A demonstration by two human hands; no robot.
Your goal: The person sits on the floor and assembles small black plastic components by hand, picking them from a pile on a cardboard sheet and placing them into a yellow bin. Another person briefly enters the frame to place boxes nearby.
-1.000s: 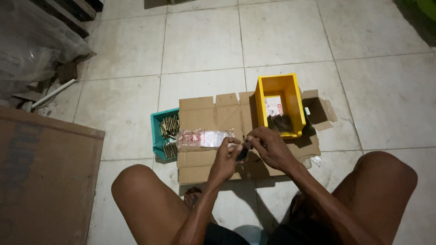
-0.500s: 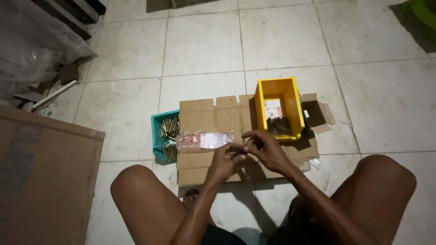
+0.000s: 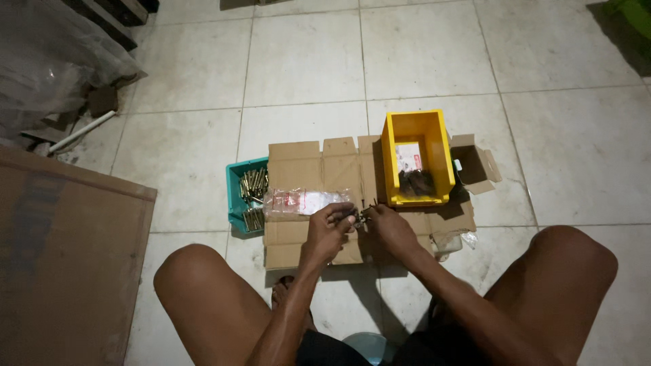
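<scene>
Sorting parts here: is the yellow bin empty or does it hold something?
Not empty. The yellow bin stands upright on the flattened cardboard, with a pale packet and dark small parts on its floor, well below the rim.

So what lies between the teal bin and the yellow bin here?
In the head view, flattened cardboard spans from the teal bin to the yellow bin, with a clear plastic bag lying on its left part.

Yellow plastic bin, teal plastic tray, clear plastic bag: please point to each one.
yellow plastic bin (image 3: 390, 163), head view, on its left wall
teal plastic tray (image 3: 234, 193), head view, on its left rim
clear plastic bag (image 3: 302, 202), head view, on its middle
</scene>
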